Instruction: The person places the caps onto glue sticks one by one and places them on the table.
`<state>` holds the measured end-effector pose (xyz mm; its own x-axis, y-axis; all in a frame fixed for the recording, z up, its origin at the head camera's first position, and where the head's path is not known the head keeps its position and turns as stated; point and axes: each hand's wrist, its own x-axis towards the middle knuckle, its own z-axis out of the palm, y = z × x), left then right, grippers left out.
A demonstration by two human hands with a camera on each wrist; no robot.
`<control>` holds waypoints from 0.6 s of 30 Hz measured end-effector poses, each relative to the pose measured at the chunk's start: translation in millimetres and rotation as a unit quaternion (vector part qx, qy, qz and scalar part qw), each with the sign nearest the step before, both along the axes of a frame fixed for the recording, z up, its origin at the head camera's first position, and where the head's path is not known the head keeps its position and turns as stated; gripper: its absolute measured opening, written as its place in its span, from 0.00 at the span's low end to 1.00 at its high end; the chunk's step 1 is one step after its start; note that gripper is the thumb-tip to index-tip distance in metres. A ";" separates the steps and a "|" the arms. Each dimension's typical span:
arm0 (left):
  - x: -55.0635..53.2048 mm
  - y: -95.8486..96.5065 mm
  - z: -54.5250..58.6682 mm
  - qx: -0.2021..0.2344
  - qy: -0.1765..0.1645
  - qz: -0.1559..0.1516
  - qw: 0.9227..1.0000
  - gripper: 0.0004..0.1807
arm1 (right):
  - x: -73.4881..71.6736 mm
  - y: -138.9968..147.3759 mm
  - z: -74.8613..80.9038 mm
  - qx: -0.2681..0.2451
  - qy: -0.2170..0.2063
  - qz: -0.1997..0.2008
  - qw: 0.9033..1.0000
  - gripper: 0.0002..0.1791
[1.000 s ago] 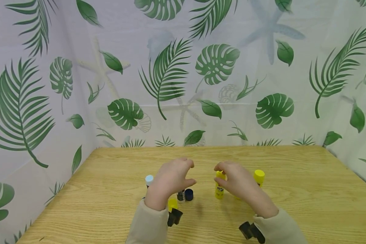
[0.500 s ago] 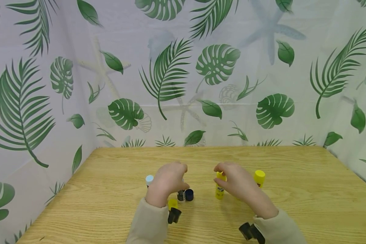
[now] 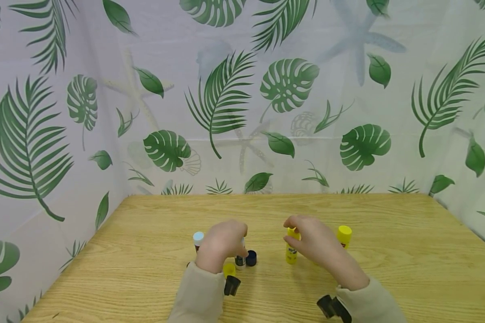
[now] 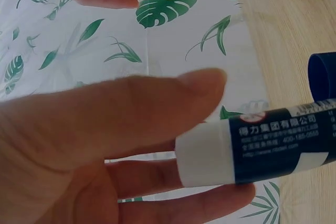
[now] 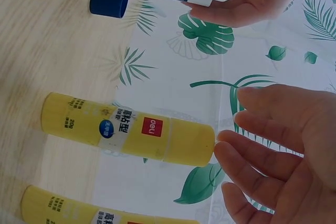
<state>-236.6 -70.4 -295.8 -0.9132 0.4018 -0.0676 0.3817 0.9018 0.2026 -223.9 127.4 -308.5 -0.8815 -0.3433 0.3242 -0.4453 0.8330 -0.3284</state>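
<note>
My left hand (image 3: pixel 222 244) is at the white end of an upright navy glue stick (image 4: pixel 283 142). Its thumb and fingers lie on either side of that end, the thumb slightly apart in the left wrist view. A dark blue cap (image 3: pixel 251 258) stands beside this stick. My right hand (image 3: pixel 313 237) is at the top of an upright yellow glue stick (image 5: pixel 131 129). In the right wrist view its fingertips (image 5: pixel 223 139) are at the stick's end, touching or almost touching, while the thumb stands off.
A second yellow glue stick (image 3: pixel 344 235) stands to the right, partly behind my right hand. At the left is a stick with a pale blue top (image 3: pixel 198 238). A yellow cap-like piece (image 3: pixel 229 270) stands by my left wrist. Leaf-patterned cloth (image 3: pixel 242 112) rises behind the wooden table (image 3: pixel 105 278).
My left hand has come down and slightly left over the navy glue stick, its thumb and fingers drawing closer together. The right hand has stayed in place.
</note>
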 end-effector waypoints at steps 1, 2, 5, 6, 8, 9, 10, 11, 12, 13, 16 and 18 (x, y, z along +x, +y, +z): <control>0.2 0.2 -0.3 -0.001 -0.002 0.001 1.000 0.11 | 0.0 0.1 -0.1 -0.001 0.000 0.001 1.000 0.10; 0.3 0.3 -0.6 -0.001 -0.004 0.003 1.000 0.11 | 0.0 0.2 -0.2 -0.001 0.001 0.001 1.000 0.10; 0.1 0.1 -1.5 -0.002 -0.005 0.005 1.000 0.09 | 0.1 0.1 -0.3 0.000 0.003 0.003 1.000 0.10; -0.1 0.0 -1.8 -0.002 -0.005 0.005 1.000 0.09 | 0.1 0.1 -0.5 0.000 0.004 0.004 1.000 0.10; -0.2 -0.3 -2.2 -0.002 -0.004 0.003 1.000 0.08 | 0.2 0.1 -1.0 0.001 0.004 0.002 1.000 0.10; -0.1 -0.5 -2.2 -0.003 -0.003 0.002 1.000 0.09 | 0.2 0.0 -1.2 0.001 0.005 0.001 1.000 0.10; -0.1 -0.7 -2.3 -0.004 -0.002 0.001 1.000 0.09 | 0.2 0.1 -1.4 0.001 0.005 0.001 1.000 0.10; -0.2 -0.8 -2.3 -0.005 -0.002 0.000 1.000 0.10 | 0.1 0.1 -1.5 0.002 0.005 0.001 1.000 0.10; -0.3 -1.0 -2.4 -0.007 -0.002 0.000 1.000 0.10 | 0.0 0.1 -1.6 0.002 0.006 0.001 1.000 0.10; -0.6 -1.1 -2.7 -0.008 -0.002 0.001 1.000 0.11 | -0.1 0.1 -1.6 0.002 0.006 0.001 1.000 0.10; -2.3 -1.3 -4.4 -0.015 -0.001 0.000 1.000 0.11 | -0.6 0.1 -1.9 0.003 0.007 0.001 1.000 0.10; -3.5 -1.4 -5.6 -0.017 0.000 0.000 1.000 0.10 | -0.3 -0.2 -2.1 0.002 0.006 0.001 1.000 0.10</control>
<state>-240.0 -71.8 -301.5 -0.9130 0.3997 -0.0818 0.3821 0.9080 0.1717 -224.2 127.2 -310.6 -0.8769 -0.3466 0.3330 -0.4510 0.8328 -0.3209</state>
